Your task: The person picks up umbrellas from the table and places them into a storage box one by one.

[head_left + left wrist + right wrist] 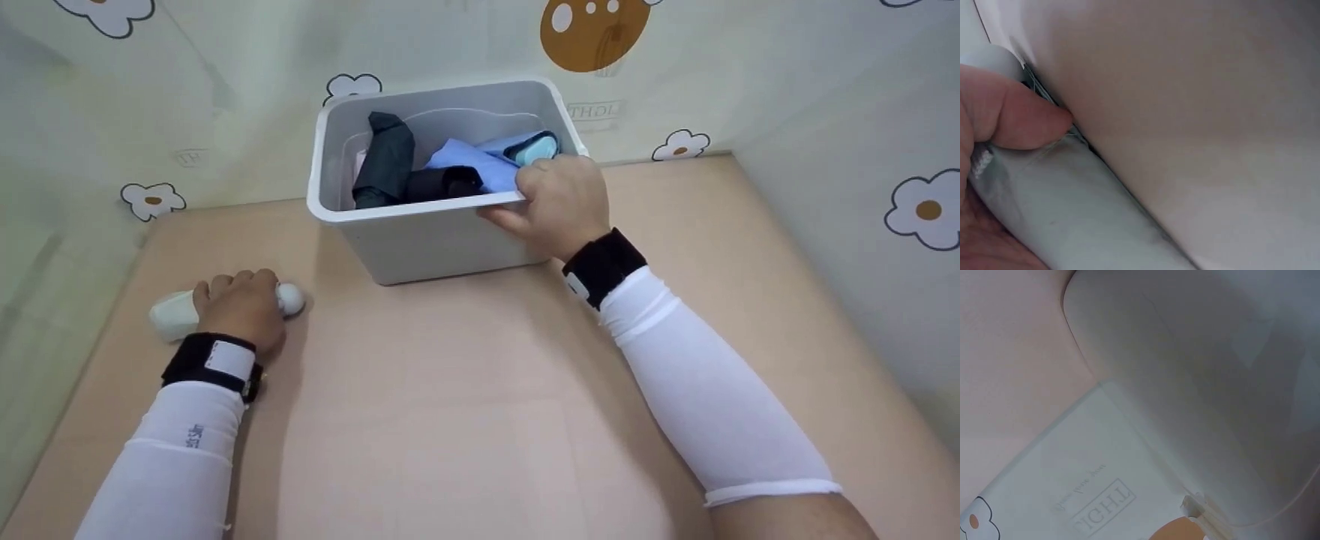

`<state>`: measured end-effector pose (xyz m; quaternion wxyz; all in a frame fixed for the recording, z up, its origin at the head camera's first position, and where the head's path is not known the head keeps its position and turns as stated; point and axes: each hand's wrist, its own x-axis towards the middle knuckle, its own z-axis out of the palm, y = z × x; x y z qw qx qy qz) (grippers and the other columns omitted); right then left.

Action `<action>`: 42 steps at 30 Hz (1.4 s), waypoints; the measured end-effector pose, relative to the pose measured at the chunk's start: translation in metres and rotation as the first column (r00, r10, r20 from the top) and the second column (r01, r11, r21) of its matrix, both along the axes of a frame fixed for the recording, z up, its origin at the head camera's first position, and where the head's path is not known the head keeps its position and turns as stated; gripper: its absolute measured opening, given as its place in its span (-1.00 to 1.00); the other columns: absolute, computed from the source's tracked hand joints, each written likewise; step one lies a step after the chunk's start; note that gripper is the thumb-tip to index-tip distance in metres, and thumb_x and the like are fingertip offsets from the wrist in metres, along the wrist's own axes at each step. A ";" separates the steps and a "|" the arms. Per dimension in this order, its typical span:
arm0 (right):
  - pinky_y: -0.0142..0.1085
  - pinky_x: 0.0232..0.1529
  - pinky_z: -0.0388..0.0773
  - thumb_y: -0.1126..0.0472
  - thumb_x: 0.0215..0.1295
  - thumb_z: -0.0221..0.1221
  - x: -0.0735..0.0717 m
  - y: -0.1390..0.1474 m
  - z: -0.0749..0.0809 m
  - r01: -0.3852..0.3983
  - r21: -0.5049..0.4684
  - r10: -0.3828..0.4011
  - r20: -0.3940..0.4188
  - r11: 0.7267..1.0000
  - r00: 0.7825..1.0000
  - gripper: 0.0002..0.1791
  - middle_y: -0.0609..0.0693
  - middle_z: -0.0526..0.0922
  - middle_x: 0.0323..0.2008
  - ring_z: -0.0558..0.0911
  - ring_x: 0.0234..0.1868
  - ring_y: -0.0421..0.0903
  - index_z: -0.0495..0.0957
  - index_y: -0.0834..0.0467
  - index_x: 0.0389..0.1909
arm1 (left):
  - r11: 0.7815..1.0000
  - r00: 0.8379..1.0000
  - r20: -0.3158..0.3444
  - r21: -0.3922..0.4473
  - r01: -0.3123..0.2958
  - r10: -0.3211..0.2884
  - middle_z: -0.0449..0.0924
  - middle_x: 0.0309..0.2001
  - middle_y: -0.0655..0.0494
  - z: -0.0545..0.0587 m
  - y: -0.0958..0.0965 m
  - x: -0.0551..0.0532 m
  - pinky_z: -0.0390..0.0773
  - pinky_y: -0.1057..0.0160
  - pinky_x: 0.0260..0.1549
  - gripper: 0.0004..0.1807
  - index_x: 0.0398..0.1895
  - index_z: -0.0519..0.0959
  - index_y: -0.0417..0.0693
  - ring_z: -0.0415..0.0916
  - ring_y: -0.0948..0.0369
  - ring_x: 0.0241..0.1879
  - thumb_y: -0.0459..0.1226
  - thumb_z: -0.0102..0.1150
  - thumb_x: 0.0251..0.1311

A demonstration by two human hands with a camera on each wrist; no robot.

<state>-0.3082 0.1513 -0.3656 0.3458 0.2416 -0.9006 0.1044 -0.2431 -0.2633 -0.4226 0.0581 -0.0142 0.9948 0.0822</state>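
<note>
My left hand grips a pale, folded compact umbrella lying on the table at the left. Its rounded white end sticks out to the right of the fingers. Up close, the left wrist view shows the thumb pressed on the umbrella's pale green fabric. At the back, my right hand holds the front right rim of a grey plastic bin, thumb on the outside. Inside the bin lie a dark green folded umbrella, a black rolled item and blue fabric beside a light-blue rounded end.
A beige table spreads in front of the bin. Pale curtain-like sheeting printed with flowers encloses the back and both sides. In the right wrist view the bin's side wall fills much of the picture.
</note>
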 end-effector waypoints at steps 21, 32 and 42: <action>-0.15 -0.53 0.15 -0.57 0.22 0.20 -0.009 0.011 -0.009 0.004 -0.003 -0.004 0.053 1.000 0.999 -0.16 -0.03 0.24 -0.75 0.44 -0.62 0.08 0.23 0.08 -0.76 | 0.964 0.973 -0.210 0.263 -0.035 0.093 0.43 0.08 -0.48 0.076 -0.002 -0.006 0.28 -0.40 0.03 -0.56 0.21 0.38 -0.48 0.26 -0.41 0.09 -0.46 0.09 0.27; -0.17 -0.51 0.11 -0.56 0.21 0.21 -0.010 0.022 -0.010 0.030 0.006 -0.030 0.067 1.000 0.997 -0.16 -0.05 0.21 -0.74 0.44 -0.61 0.07 0.22 0.08 -0.76 | 0.921 0.808 -0.587 0.288 0.262 -0.047 0.55 0.15 -0.24 0.138 0.101 -0.021 0.23 -0.13 0.41 -0.56 0.08 0.54 -0.31 0.31 -0.19 0.31 -0.67 0.01 0.10; -0.06 -0.51 0.33 -0.54 0.21 0.23 -0.012 0.020 -0.013 0.031 0.015 -0.032 0.033 0.999 0.999 -0.19 0.00 0.33 -0.73 0.50 -0.59 0.09 0.32 0.10 -0.72 | 0.869 0.807 -0.479 0.161 0.467 -0.345 0.41 0.52 -0.02 0.120 0.184 -0.066 0.20 -0.20 0.55 -0.50 0.13 0.67 0.03 0.09 -0.18 0.64 -0.62 0.04 0.29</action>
